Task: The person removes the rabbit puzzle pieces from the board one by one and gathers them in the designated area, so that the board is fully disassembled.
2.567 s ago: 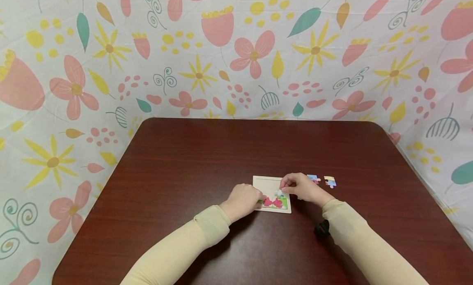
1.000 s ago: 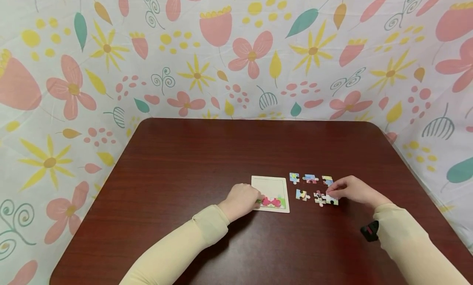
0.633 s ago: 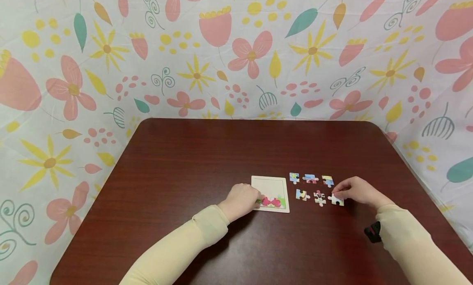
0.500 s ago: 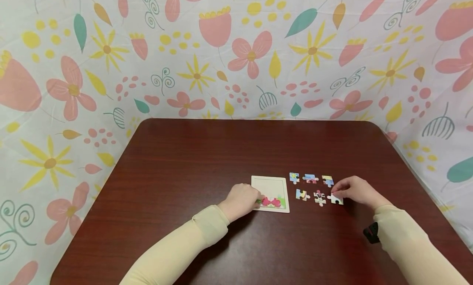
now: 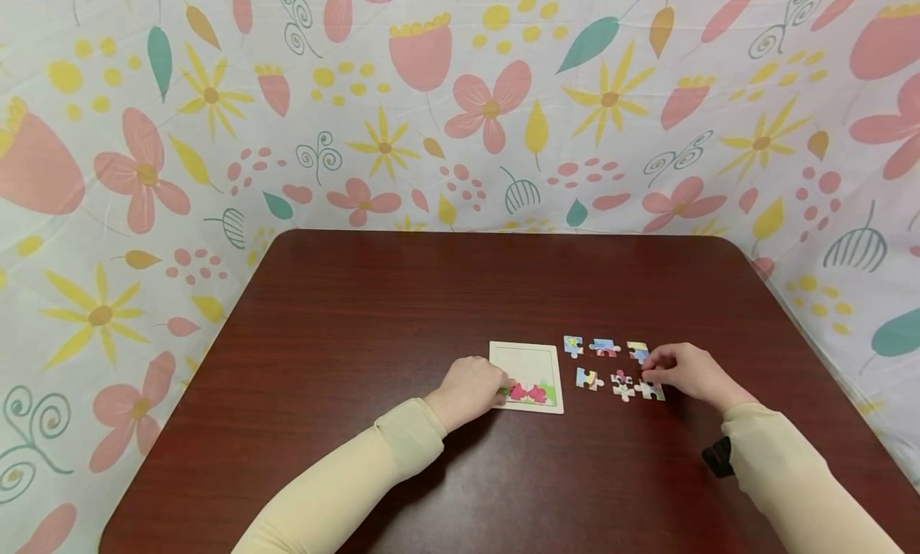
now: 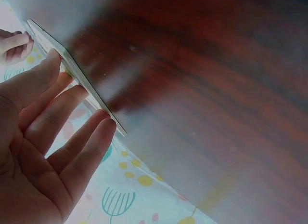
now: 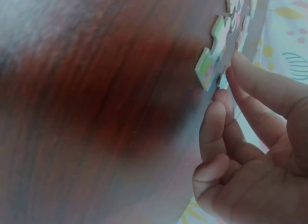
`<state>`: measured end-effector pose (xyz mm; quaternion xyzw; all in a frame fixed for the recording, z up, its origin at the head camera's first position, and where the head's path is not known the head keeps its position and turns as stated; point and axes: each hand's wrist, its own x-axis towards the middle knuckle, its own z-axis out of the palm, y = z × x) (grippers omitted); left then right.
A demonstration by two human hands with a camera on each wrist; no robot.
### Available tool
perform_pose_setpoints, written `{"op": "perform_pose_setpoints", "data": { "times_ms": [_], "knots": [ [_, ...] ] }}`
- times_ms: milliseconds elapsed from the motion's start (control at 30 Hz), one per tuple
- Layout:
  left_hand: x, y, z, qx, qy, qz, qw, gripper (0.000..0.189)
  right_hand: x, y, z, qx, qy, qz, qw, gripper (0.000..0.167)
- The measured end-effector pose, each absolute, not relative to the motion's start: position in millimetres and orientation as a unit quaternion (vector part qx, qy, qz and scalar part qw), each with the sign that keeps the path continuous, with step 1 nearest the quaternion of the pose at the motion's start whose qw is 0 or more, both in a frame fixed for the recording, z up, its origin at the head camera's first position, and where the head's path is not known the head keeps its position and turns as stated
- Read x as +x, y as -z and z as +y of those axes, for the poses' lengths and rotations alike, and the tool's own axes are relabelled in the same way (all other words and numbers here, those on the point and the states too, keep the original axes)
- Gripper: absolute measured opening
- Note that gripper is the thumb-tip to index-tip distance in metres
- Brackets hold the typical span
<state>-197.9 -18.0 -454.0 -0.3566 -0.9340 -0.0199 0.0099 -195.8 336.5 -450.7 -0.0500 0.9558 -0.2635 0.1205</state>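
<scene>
My left hand (image 5: 470, 390) grips the left edge of a pale wooden puzzle tray (image 5: 523, 355), its thumb near one corner and the other fingers along the rim in the left wrist view. Red flowers and green show along the tray's lower part; the rest is bare. On the right, my right hand (image 5: 686, 372) brings thumb and index finger close together at the upper edge of a white and green jigsaw piece (image 5: 652, 392). In the right wrist view this green-cornered piece (image 7: 207, 70) lies just beside the fingertips; I cannot tell whether they pinch anything.
Another flowery jigsaw piece (image 5: 621, 386) lies directly left of it, and a blue and yellow one (image 5: 586, 378) nearer the tray. Behind them is a row of three: one blue (image 5: 573, 346), one blue and red (image 5: 605, 347), one yellow and blue (image 5: 637, 350). All rest on the brown table (image 5: 402, 298).
My right hand first held a white piece over the tray, then carried it right to the loose pieces. It has shifted slightly left since; more green shows. My left hand stays at the tray.
</scene>
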Motion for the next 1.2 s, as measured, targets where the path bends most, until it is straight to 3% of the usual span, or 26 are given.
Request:
{"op": "perform_pose_setpoints", "data": {
  "times_ms": [200,433,833,1200],
  "knots": [
    [-197.9,452.5,-17.3,-0.357,0.016,-0.934,0.001,0.027,-197.5,446.9,322.3,-0.050,0.270,0.957,0.093,0.017],
    [-199.1,452.2,-18.7,-0.361,0.018,-0.932,-0.007,0.028,-203.6,446.8,273.2,-0.083,0.292,0.950,0.068,0.010],
    [-201.0,456.3,-15.9,-0.368,0.034,-0.929,-0.006,0.016,-207.5,447.5,187.2,-0.171,0.339,0.922,0.078,0.007],
    [-193.4,453.3,-17.6,-0.358,0.039,-0.933,0.003,0.019,-198.1,465.1,154.4,-0.162,0.362,0.913,0.097,0.012]
  ]
}}
